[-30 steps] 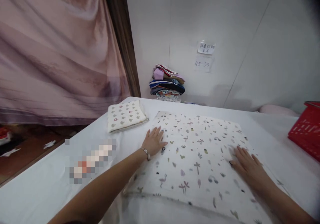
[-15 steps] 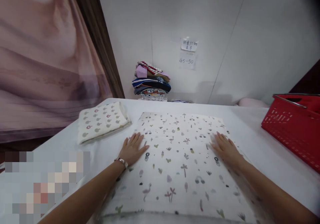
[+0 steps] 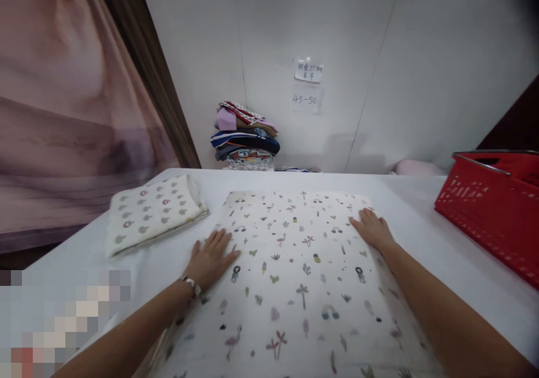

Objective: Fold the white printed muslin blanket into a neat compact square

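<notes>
A white cloth point(image 3: 295, 265) printed with small flamingos, palms and hearts lies spread flat on the white table point(image 3: 421, 237). My left hand point(image 3: 210, 257), with a watch at the wrist, rests palm down on the cloth's left edge, fingers stretched out. My right hand point(image 3: 373, 228) lies flat near the cloth's far right corner, fingers extended. Neither hand holds anything.
A folded white cloth with small prints point(image 3: 154, 212) sits at the left of the table. A red basket point(image 3: 492, 209) stands at the right. A stack of folded clothes point(image 3: 246, 139) lies against the back wall under paper notes point(image 3: 308, 83). A pink curtain point(image 3: 63, 97) hangs at left.
My right hand has slid away from me along the cloth's right side toward the far corner. My left hand stays on the left edge. The view has turned to the right.
</notes>
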### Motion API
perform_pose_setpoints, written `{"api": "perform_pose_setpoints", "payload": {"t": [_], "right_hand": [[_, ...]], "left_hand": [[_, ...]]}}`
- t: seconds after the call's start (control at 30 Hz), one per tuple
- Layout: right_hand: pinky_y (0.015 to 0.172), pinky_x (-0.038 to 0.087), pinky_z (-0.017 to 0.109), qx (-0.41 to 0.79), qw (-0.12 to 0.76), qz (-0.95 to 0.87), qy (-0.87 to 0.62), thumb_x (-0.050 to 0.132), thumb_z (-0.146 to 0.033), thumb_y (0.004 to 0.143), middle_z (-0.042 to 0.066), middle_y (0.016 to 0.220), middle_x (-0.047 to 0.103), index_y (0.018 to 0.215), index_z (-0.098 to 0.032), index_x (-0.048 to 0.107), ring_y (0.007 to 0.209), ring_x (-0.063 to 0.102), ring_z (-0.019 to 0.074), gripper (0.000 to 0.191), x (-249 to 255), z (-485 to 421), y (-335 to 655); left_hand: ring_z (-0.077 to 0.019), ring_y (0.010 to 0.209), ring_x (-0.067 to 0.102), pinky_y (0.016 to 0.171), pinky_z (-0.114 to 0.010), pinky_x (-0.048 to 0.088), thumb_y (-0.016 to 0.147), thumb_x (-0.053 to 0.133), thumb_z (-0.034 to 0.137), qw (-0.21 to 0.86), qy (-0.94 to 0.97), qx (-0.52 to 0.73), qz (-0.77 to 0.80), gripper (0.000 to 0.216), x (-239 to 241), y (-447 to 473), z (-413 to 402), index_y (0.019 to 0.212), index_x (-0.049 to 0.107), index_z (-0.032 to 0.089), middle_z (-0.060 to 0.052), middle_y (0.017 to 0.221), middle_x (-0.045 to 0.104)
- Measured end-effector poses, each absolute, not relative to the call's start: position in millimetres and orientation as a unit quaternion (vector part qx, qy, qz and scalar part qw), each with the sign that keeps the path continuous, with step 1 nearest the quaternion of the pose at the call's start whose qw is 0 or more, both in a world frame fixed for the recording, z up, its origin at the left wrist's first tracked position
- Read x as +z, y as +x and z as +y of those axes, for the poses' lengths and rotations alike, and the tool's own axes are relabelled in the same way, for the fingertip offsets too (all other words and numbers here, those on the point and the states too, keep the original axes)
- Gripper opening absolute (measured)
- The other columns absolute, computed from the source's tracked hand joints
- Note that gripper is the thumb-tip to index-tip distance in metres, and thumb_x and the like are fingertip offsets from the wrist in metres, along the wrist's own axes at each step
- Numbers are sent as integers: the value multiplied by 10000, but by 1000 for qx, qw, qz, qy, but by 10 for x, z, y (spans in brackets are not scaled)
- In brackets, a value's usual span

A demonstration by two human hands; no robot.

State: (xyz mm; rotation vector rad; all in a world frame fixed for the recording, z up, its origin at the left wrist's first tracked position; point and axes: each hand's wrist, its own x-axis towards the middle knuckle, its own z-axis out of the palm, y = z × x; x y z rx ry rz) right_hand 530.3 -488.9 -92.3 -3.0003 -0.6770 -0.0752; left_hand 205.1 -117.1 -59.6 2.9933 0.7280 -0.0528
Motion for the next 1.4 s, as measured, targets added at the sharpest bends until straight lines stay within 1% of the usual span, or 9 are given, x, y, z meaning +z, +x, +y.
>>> {"api": "perform_pose_setpoints", "payload": {"t": [0.1, 0.2, 0.37, 0.57, 0.7, 0.8, 0.97, 1.2, 1.4], "right_hand": [[1044, 214, 512, -29, 19, -229, -973, 180, -534, 893, 123, 1461, 277, 1334, -155, 376, 1353, 194, 247, 614, -934, -4892, 5296], [1034, 234, 518, -34, 7, -239, -970, 169, -526, 891, 127, 1458, 283, 1335, -159, 392, 1351, 206, 256, 618, -965, -4913, 5313], [1037, 232, 524, -43, -15, -254, -966, 155, -511, 892, 123, 1458, 289, 1348, -155, 397, 1354, 200, 260, 628, -1045, -4966, 5366], [1051, 230, 510, -41, -7, -248, -968, 157, -542, 883, 92, 1464, 286, 1362, -173, 383, 1362, 190, 243, 646, -1091, -4983, 5395], [1071, 219, 491, -33, 9, -225, -974, 158, -556, 879, 85, 1478, 253, 1394, -133, 321, 1366, 176, 233, 686, -1072, -4967, 5370], [1074, 216, 491, -21, 11, -221, -975, 162, -545, 881, 94, 1483, 239, 1396, -118, 313, 1365, 180, 236, 686, -1009, -4945, 5377], [1071, 209, 515, -12, 24, -219, -975, 163, -548, 886, 132, 1466, 270, 1359, -118, 377, 1362, 185, 270, 674, -831, -4888, 5230], [1112, 133, 477, -23, 47, -383, -922, 169, -577, 899, 24, 1503, 178, 1432, -233, 260, 1379, 116, 242, 641, -851, -5087, 4110], [1100, 147, 500, 20, 45, -359, -932, 202, -595, 892, 15, 1499, 188, 1417, -248, 297, 1377, 139, 228, 637, -938, -5221, 3801]], "left_hand": [[-267, 1377, 176, 1080, -567, 136, 875, 246, 558, 33, 970, -4, 239, 619, -473, 2313, -1142, 1363, 374, 200, -86, 1478, 270], [-257, 1386, 139, 1099, -530, 107, 864, 229, 600, 32, 975, 32, 217, 664, -425, 2729, -1045, 1378, 347, 197, -83, 1494, 228], [-253, 1396, 82, 1110, -509, 66, 834, 209, 645, 53, 971, 13, 232, 720, -546, 3359, -680, 1400, 305, 210, -61, 1516, 156], [-277, 1398, 24, 1099, -533, 98, 788, 161, 712, 91, 952, -11, 294, 817, -747, 3539, -294, 1434, 213, 215, -55, 1527, 87], [-288, 1393, 77, 1080, -547, 139, 811, 205, 676, 108, 950, -12, 291, 745, -691, 3537, -281, 1412, 269, 239, -75, 1519, 140], [-283, 1387, 121, 1064, -548, 176, 838, 206, 637, 116, 950, -9, 290, 684, -581, 3443, -360, 1396, 294, 252, -79, 1514, 164], [-260, 1394, 90, 1095, -519, 102, 844, 254, 628, 93, 974, -24, 205, 685, -449, 2807, -722, 1403, 284, 232, -70, 1518, 138], [-233, 1388, 144, 1118, -465, 106, 839, 285, 652, 89, 992, -13, 84, 675, -552, 1519, -1294, 1389, 328, 263, -47, 1500, 207], [-223, 1391, 129, 1129, -451, 69, 842, 305, 638, 93, 991, -8, 93, 681, -695, 1426, -1340, 1394, 320, 240, -39, 1500, 206]]}}
